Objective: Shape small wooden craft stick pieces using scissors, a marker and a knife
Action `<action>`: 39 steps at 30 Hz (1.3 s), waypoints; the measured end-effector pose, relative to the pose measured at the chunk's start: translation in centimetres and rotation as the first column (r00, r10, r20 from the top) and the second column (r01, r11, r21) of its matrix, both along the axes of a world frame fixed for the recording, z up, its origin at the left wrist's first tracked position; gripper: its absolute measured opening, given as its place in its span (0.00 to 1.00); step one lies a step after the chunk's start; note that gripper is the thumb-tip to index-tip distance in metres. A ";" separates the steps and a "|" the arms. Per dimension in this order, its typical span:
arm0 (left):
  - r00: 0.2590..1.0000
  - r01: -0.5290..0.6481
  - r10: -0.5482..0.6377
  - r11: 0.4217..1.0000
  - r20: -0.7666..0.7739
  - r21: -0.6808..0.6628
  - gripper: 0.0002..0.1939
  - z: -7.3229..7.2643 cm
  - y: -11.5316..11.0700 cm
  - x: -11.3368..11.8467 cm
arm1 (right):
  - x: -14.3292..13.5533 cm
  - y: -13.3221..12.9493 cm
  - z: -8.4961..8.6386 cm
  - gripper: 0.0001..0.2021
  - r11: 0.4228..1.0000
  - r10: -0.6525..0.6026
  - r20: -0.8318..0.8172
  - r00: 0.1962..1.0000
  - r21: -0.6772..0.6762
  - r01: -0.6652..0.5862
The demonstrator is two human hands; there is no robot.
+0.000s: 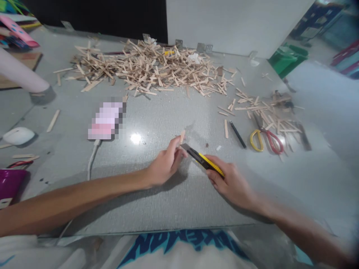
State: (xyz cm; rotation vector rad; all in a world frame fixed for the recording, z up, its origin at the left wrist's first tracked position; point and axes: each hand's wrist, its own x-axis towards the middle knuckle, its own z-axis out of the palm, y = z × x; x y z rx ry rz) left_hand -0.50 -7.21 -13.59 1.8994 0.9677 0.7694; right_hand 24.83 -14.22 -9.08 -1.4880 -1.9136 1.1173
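Near the middle of the table, my left hand (166,163) pinches a short flat wooden stick (182,136), its upper end poking out above the fingers. My right hand (231,182) is wrapped round a yellow and black utility knife (209,162). The knife's blade is out and points up and to the left, at the wooden stick just above my left fingertips. Whether the blade touches the wood I cannot tell. Both hands are a little above the grey tabletop (157,123).
A heap of cut wooden sticks (157,69) lies along the back, with a smaller pile (269,112) at right. Scissors (265,138) and a black pen (238,134) lie right of my hands. At left are a phone (106,119) with its cable (91,160), and a white mouse (19,136).
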 end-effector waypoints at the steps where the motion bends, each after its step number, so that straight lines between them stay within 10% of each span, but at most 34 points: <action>1: 0.999 -0.026 0.027 1.000 -0.020 0.008 0.23 -0.2 -0.2 0.0 | -0.3 -0.3 0.0 0.19 1.000 -0.003 0.022 1.000 0.028 0.003; 15: 0.964 -0.073 0.084 0.996 -0.251 0.051 0.30 -1.1 -0.1 0.4 | -0.8 0.2 -0.3 0.16 0.999 0.015 -0.004 1.000 0.043 -0.014; 39: 0.972 0.079 -0.065 0.995 0.224 -0.055 0.14 -0.8 0.7 0.2 | -0.7 -0.2 0.8 0.18 0.991 -0.029 0.037 0.999 0.135 0.024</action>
